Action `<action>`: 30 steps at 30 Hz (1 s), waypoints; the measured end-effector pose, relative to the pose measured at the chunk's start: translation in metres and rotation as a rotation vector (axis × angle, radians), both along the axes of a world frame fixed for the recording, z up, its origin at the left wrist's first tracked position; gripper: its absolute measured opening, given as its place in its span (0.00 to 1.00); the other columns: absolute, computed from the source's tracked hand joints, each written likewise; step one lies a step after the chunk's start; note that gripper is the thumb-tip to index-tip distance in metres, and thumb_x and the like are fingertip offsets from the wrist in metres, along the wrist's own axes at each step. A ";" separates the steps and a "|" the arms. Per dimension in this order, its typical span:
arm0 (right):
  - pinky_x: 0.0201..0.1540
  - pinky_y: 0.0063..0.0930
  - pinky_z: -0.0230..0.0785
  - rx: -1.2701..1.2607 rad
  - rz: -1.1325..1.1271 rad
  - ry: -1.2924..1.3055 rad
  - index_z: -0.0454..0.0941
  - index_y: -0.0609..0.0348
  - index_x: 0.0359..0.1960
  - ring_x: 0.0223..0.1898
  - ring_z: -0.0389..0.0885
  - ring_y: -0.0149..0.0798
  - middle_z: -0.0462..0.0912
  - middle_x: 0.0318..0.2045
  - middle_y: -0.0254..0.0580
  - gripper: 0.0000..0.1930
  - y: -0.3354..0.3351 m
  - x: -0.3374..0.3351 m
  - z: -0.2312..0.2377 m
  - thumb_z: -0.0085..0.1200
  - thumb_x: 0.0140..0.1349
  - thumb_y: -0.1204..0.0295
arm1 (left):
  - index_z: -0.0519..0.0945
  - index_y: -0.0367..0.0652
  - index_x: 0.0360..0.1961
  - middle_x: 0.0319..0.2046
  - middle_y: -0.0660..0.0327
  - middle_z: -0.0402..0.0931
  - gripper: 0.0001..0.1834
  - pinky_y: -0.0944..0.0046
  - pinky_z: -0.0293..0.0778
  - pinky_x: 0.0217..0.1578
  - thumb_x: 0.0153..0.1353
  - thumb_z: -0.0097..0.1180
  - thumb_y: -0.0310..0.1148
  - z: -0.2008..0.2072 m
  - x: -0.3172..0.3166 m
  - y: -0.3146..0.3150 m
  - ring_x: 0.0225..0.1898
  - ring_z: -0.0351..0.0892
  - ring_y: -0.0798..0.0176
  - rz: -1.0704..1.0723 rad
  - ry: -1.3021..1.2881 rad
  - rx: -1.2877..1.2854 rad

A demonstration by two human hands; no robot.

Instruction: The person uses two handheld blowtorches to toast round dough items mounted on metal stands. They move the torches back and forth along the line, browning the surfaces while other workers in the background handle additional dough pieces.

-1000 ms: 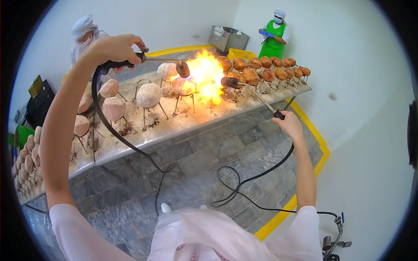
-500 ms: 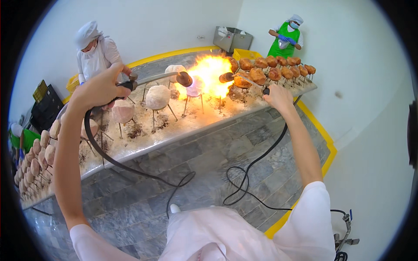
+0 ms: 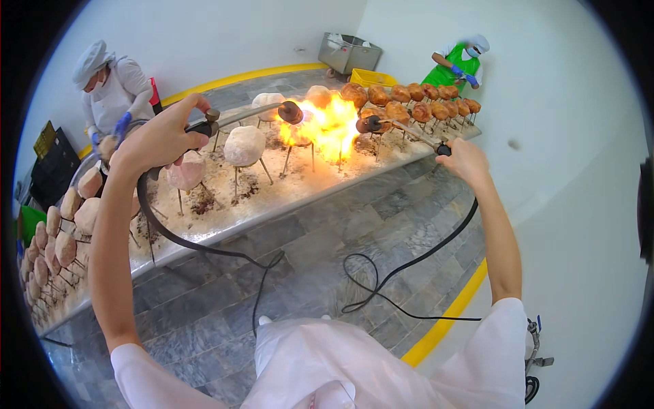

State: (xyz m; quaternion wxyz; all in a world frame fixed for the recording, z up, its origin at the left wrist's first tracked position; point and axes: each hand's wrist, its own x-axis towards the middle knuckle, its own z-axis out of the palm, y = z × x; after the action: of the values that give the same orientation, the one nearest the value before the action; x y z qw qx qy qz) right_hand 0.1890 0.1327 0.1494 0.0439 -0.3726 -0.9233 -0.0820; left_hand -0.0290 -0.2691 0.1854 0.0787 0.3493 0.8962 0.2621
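Observation:
My left hand grips the handle of a gas torch whose head points at a pale lump on a metal stand. My right hand grips a second torch aimed from the other side. Between the two torch heads a bright orange flame burns over the lump. A pale round piece stands on a spike just left of the flame. Browned pieces line the far right of the long metal table. Black hoses run from both torches down to the floor.
Several pale pieces on spikes fill the table's left end. A person in white stands behind the table at the left, a person in a green apron at the far right. A grey bin and yellow crate stand behind.
Both hands and torches have swung slightly right and lower in view as my head turned. The flame stays between the torch heads.

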 end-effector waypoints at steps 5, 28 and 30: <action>0.43 0.41 0.70 0.014 0.071 -0.001 0.79 0.59 0.35 0.42 0.79 0.49 0.81 0.38 0.50 0.18 -0.003 -0.022 -0.007 0.57 0.48 0.58 | 0.63 0.44 0.51 0.17 0.64 0.68 0.22 0.69 0.60 0.16 0.55 0.54 0.25 -0.006 0.006 -0.011 0.14 0.64 0.73 0.022 -0.003 0.038; 0.42 0.42 0.71 0.075 0.211 0.081 0.77 0.61 0.36 0.39 0.80 0.50 0.81 0.34 0.51 0.19 0.038 0.007 -0.016 0.57 0.49 0.58 | 0.65 0.42 0.51 0.37 0.53 0.69 0.25 0.63 0.69 0.28 0.52 0.57 0.29 -0.043 0.036 0.034 0.38 0.73 0.61 -0.019 0.305 -0.033; 0.42 0.42 0.71 0.049 0.183 0.081 0.77 0.61 0.36 0.40 0.80 0.50 0.81 0.34 0.49 0.19 0.037 0.008 -0.024 0.58 0.49 0.58 | 0.65 0.42 0.51 0.40 0.51 0.68 0.25 0.61 0.69 0.34 0.51 0.57 0.28 -0.037 0.047 0.047 0.44 0.70 0.57 -0.014 0.242 -0.037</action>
State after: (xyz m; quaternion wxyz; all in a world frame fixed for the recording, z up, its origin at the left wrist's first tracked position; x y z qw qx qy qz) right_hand 0.1966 0.1701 0.1259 0.0977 -0.2884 -0.9487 -0.0850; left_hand 0.0181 -0.2222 0.1486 -0.0218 0.3830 0.9014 0.2010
